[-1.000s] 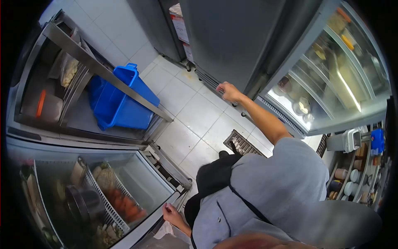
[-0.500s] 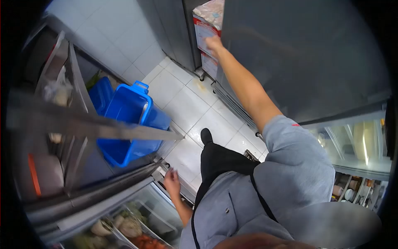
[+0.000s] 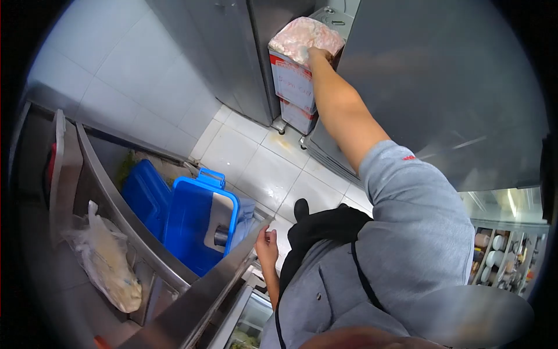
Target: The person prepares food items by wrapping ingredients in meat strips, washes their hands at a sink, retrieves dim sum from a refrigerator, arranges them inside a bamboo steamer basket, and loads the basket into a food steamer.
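Note:
My right hand [image 3: 321, 56] is at the near edge of a plastic bag [image 3: 303, 37] with pinkish-white contents, its fingers bent and closed on the plastic. This bag bulges from the top of a white and red cardboard box [image 3: 293, 82], which stands on a second box [image 3: 297, 115]. The contents of the bag cannot be made out. My left hand [image 3: 267, 249] hangs low beside a steel counter edge [image 3: 235, 259], fingers loosely bent and apart, with nothing in it.
Grey steel cabinets [image 3: 430, 87] flank the boxes. At left stand a blue bin [image 3: 192, 232] with a grey cup-like object inside and a blue lid [image 3: 142, 195]. A bagged pale item [image 3: 110, 264] lies on the steel surface. White floor tiles [image 3: 250, 168] show between.
My right hand has gone from the front of the box to the bag on top. My view has shifted, showing more of the bag and the bin.

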Demonstrator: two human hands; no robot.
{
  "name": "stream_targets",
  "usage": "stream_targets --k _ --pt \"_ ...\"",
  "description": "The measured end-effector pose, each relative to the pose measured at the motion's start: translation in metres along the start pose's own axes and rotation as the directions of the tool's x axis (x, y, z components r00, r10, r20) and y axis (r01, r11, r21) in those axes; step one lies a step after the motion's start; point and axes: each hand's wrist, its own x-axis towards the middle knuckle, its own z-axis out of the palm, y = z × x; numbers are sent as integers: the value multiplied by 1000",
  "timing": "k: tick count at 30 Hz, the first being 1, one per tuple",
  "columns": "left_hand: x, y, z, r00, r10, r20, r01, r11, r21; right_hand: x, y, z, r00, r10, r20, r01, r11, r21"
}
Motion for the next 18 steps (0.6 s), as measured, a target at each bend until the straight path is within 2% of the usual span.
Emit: stream_targets --k 1,2,3,4,5,6,7,8,9,10,11,12,13,14,15,16,18 --pt "2 -3 -1 999 29 -15 -29 999 -16 6 6 3 972 -116 -206 45 946 -320" --pt "6 -3 -2 998 61 -33 -62 997 -36 21 10 17 971 -112 -210 42 950 -309" --pt "7 1 -3 999 -17 -32 14 997 -75 39 13 35 935 -166 -313 33 920 -390" --pt "8 -4 -2 999 -11 -31 9 997 -78 49 13 45 885 -228 -406 12 883 -470" --pt "9 -12 -1 999 -16 -35 13 996 -93 51 8 41 885 -227 -407 13 885 -466" --pt "10 -18 -1 999 -21 -41 17 994 -106 55 1 32 981 -17 -193 -60 921 -385" --pt "9 -23 -2 999 -18 -42 14 995 -101 59 -2 23 982 183 53 -157 934 -322" --pt "9 -26 -2 999 -37 -23 34 992 -124 70 -4 24 981 185 54 -158 935 -318" --pt "9 -27 0 999 -54 -4 53 988 -147 83 -9 29 966 174 189 11 708 -706" --pt "9 -29 1 999 -52 -2 51 988 -143 94 -7 32 947 203 249 106 534 -839" --pt "9 -30 2 996 -84 14 85 981 -172 99 -6 33 923 230 307 220 338 -915" --pt "8 -34 0 993 -114 29 118 973 -199 87 -6 27 923 169 346 339 70 -938" --pt "8 -37 -1 992 -113 54 120 982 -145 76 -9 23 909 115 402 417 -208 -885" --pt "11 -35 0 993 -103 51 109 984 -141 48 -14 9 908 110 405 419 -198 -886" --pt "8 -31 0 992 -112 54 120 978 -172 9 -11 -14 954 -101 281 296 442 -846" --pt "4 -30 -1 990 -126 59 136 970 -201 -21 -14 -29 984 -175 43 177 899 -401" --pt "2 -39 -2 986 -146 85 159 973 -167 -9 -13 -18 996 -70 53 85 921 -381"
